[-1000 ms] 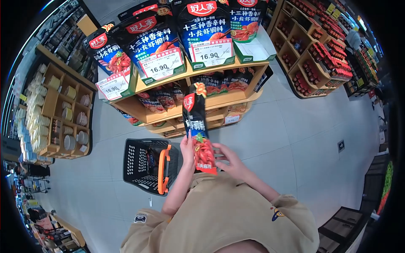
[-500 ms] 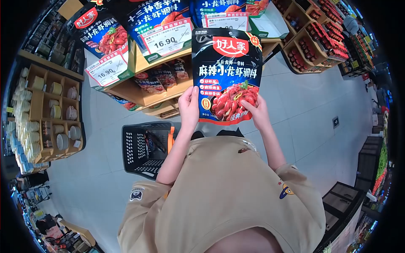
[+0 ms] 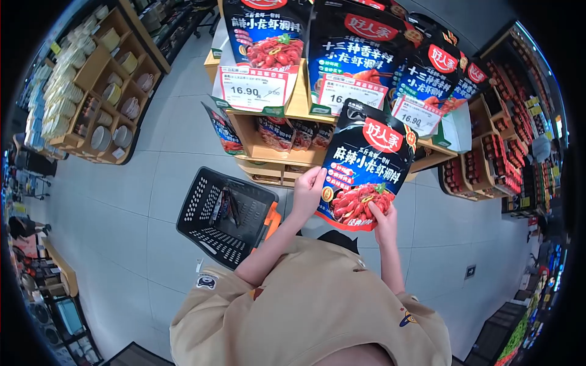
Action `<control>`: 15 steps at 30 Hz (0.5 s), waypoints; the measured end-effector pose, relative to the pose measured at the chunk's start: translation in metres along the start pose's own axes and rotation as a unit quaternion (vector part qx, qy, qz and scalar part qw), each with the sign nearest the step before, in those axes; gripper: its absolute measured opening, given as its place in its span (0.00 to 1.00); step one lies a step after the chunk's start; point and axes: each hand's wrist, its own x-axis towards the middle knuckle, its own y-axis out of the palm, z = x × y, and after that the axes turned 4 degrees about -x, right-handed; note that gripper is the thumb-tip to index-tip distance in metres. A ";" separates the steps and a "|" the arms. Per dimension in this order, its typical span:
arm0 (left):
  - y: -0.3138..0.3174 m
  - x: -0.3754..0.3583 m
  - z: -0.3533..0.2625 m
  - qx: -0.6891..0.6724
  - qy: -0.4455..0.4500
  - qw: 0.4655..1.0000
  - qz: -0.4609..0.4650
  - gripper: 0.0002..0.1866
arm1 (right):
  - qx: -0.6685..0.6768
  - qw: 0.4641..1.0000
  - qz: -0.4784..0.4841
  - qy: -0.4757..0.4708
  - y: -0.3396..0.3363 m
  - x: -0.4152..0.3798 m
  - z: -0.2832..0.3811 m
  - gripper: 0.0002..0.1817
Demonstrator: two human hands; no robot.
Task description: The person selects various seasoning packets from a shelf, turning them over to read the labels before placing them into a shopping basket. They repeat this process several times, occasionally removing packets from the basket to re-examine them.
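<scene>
Pouch [image 3: 365,160] — glossy, probably light, soft, slippery; side edges offer best hold; left hand [image 3: 308,190] clamps left edge; right hand [image 3: 386,227] pinches near right corner — rear fingers hidden.

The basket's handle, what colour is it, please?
The handle is orange, best seen in the head view.

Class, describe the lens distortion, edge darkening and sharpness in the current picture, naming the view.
Head view: wide-angle distortion bends the shelving at far left; head view: black, rounded borders swallow the corners; head view: large lettering on the held pouch is legible, its smallest print is not.
</scene>
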 end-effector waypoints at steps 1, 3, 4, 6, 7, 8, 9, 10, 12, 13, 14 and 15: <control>-0.007 -0.001 0.002 0.033 0.005 0.999 -0.003 0.13 | -0.003 1.000 0.000 -0.002 0.004 -0.001 -0.002 0.14; -0.020 -0.001 0.010 0.063 0.009 0.998 -0.014 0.13 | -0.013 1.000 -0.003 0.000 0.013 -0.004 -0.005 0.13; -0.024 -0.002 0.015 0.066 0.017 0.998 -0.017 0.13 | -0.017 1.000 0.002 0.002 0.016 -0.006 -0.005 0.13; -0.032 -0.007 0.021 0.070 0.022 0.997 -0.020 0.14 | -0.037 0.999 -0.014 -0.012 0.024 -0.017 -0.005 0.12; -0.034 -0.010 0.023 0.052 0.037 0.998 -0.021 0.14 | -0.038 0.999 -0.014 -0.009 0.024 -0.024 -0.006 0.12; -0.036 -0.016 0.025 0.034 0.052 0.998 -0.020 0.14 | -0.049 0.999 -0.011 -0.008 0.025 -0.032 -0.006 0.14; -0.037 -0.023 0.021 0.025 0.052 0.998 -0.014 0.14 | -0.058 0.998 -0.007 -0.012 0.025 -0.039 -0.007 0.15; -0.038 -0.031 0.016 0.023 0.056 0.998 -0.014 0.14 | -0.059 0.998 -0.006 -0.016 0.025 -0.046 -0.008 0.15; -0.040 -0.051 0.007 0.025 0.062 0.998 -0.002 0.14 | -0.035 0.999 -0.013 -0.026 0.027 -0.064 -0.012 0.14; -0.040 -0.063 -0.002 0.044 0.073 0.996 -0.001 0.13 | -0.018 0.999 -0.018 -0.023 0.028 -0.073 -0.016 0.13; -0.043 -0.075 -0.003 0.044 0.073 0.996 0.000 0.13 | -0.017 0.999 -0.020 -0.023 0.025 -0.083 -0.020 0.13; -0.047 -0.086 -0.004 0.056 0.072 0.996 0.003 0.13 | -0.021 1.000 -0.013 -0.020 0.024 -0.093 -0.024 0.13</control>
